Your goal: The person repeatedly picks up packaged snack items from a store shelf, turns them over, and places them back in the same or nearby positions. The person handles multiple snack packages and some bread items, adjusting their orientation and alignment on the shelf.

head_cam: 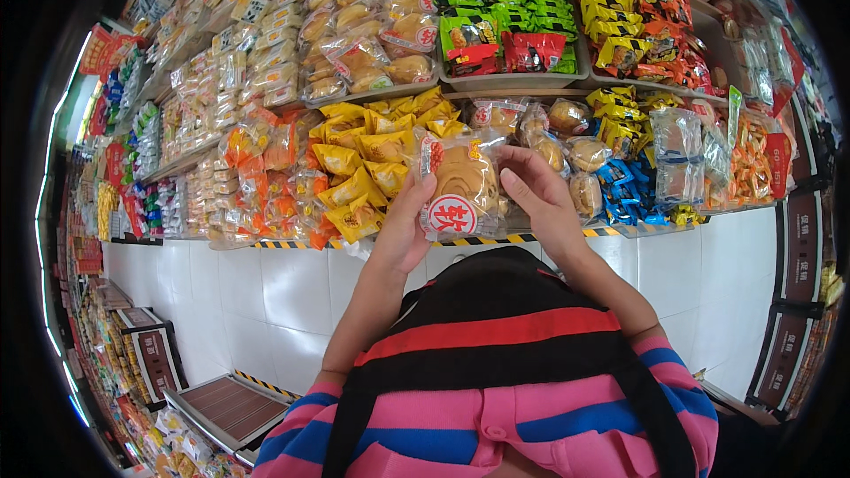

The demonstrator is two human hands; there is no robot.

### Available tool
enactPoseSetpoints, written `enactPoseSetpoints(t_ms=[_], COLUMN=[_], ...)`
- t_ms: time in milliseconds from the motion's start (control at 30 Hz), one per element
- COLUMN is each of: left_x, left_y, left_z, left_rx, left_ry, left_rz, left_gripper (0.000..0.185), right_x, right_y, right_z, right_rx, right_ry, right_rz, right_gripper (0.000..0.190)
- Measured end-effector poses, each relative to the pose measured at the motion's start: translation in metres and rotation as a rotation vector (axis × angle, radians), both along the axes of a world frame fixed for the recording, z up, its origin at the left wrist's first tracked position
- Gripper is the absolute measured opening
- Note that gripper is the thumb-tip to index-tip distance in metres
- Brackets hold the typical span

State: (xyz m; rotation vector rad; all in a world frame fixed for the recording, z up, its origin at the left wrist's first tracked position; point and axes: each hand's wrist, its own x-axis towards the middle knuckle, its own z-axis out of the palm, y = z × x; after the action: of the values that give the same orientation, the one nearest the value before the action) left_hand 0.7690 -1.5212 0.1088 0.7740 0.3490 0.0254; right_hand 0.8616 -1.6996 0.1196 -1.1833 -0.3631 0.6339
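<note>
My left hand grips a clear plastic-wrapped bread bun by its left side, thumb in front. The wrapper bears red printing and a round white label. At the packet's right edge, my right hand curves its fingers, the thumb apart from the forefinger. Its fingertips reach the wrapper's edge, but whether they grip it is unclear. Behind the packet lie yellow snack packets on the left and more wrapped buns on the right.
Grey trays hold green snack packets, yellow and orange packets, and further wrapped buns. Blue packets lie at the right front. Black-and-yellow tape lines the display's front edge. A low platform stands at the lower left.
</note>
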Motion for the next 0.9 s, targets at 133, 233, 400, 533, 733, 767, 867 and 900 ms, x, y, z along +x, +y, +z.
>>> enactPoseSetpoints(t_ms=[133,233,400,533,733,767,867,900], left_x=[-0.002,-0.002,-0.004,-0.004,-0.001,-0.002,-0.002,-0.002], left_y=[-0.002,-0.002,-0.004,-0.011,-0.012,-0.011,-0.011,-0.012], left_z=[0.0,0.0,0.005,0.01,0.02,0.022,0.026,0.027], left_rx=[-0.02,-0.03,-0.017,0.165,0.166,0.178,0.241,0.261], left_ry=[0.011,-0.013,-0.012,0.027,-0.02,-0.014,-0.026,-0.028], left_rz=[0.027,0.018,0.033,0.031,0.032,0.015,0.027,0.019], left_gripper=[0.056,0.056,0.059,0.064,0.064,0.065,0.067,0.068], right_x=[-0.008,-0.01,-0.017,-0.017,-0.002,0.0,0.002,0.002], right_y=[-0.002,-0.004,0.0,0.009,-0.008,-0.011,-0.014,-0.014], right_z=[0.008,0.013,0.011,0.003,-0.015,-0.018,-0.026,-0.028], right_rx=[0.01,0.027,0.036,-0.098,0.401,0.402,0.444,0.442], right_ry=[-0.035,-0.058,-0.051,-0.252,0.39,0.43,0.378,0.383], right_rz=[-0.02,-0.025,-0.043,-0.112,-0.001,-0.002,0.029,0.02], right_gripper=[0.04,0.042,0.05,0.06,0.053,0.053,0.055,0.056])
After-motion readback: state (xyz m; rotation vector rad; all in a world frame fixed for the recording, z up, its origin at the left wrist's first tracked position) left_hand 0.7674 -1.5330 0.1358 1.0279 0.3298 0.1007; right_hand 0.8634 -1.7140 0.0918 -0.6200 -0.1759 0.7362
